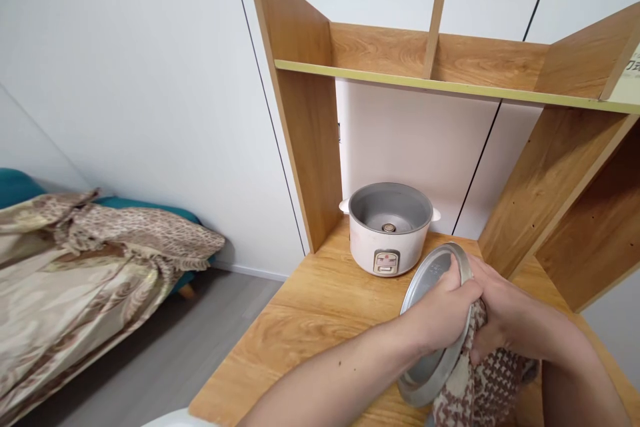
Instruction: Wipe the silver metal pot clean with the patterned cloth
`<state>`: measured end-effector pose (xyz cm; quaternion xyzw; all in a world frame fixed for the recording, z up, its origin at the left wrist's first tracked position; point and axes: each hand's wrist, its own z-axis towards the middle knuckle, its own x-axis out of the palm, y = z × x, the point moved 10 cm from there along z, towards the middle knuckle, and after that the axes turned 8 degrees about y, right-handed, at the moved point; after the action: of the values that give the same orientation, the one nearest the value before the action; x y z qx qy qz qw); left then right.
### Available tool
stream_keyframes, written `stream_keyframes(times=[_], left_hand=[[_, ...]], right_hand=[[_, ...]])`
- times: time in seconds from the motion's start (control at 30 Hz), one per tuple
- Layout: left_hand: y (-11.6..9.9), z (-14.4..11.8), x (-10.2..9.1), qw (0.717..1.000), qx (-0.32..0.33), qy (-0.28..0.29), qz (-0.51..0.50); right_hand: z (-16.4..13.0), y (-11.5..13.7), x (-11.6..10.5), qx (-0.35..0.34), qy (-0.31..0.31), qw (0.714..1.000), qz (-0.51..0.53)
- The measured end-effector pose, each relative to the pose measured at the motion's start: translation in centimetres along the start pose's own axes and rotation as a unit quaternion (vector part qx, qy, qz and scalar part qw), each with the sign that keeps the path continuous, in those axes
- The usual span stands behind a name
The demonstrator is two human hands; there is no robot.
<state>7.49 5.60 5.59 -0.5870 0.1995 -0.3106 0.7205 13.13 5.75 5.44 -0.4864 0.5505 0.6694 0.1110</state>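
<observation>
My left hand (pixel 447 303) grips the rim of a round, silver metal lid (pixel 425 373), which is tilted on edge above the wooden table. Stamped marks show on the lid's inner face. On its other side, my right hand (pixel 500 303) is closed around a brown-and-white patterned cloth (pixel 493 380), pressed near the rim; some of its fingers are hidden behind the lid. The cloth hangs down below both hands. Just beyond them stands a white rice cooker (pixel 363 247), uncovered, with a grey interior and a round metal piece at its bottom centre.
The wooden table (pixel 265 340) carries a shelf unit (pixel 310 147) with a raised divider (pixel 434 33) along the back. To the left, a teal sofa (pixel 150 203) bears a patterned throw (pixel 165 233). A white rounded object (pixel 180 419) shows at the bottom edge.
</observation>
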Motion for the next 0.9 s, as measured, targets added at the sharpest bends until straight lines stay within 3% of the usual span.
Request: stream_keyframes(times=[0.2, 0.3, 0.53, 0.9], left_hand=[[-0.1, -0.6, 1.3, 0.998, -0.034, 0.043, 0.039], [-0.1, -0.7, 1.2, 0.997, -0.043, 0.037, 0.046], [0.0, -0.7, 0.9, 0.998, -0.02, 0.017, 0.064], [0.7, -0.7, 1.3, 0.997, -0.047, 0.039, 0.053]], right_hand=[[0.0, -1.5, -0.6, 0.015, 0.041, 0.999, 0.013], [0.1, -1.6, -0.7, 0.001, 0.05, 0.999, 0.016], [-0.2, -1.4, -0.5, 0.017, 0.045, 0.999, 0.02], [-1.2, -0.3, 0.2, 0.0, 0.022, 0.999, 0.036]])
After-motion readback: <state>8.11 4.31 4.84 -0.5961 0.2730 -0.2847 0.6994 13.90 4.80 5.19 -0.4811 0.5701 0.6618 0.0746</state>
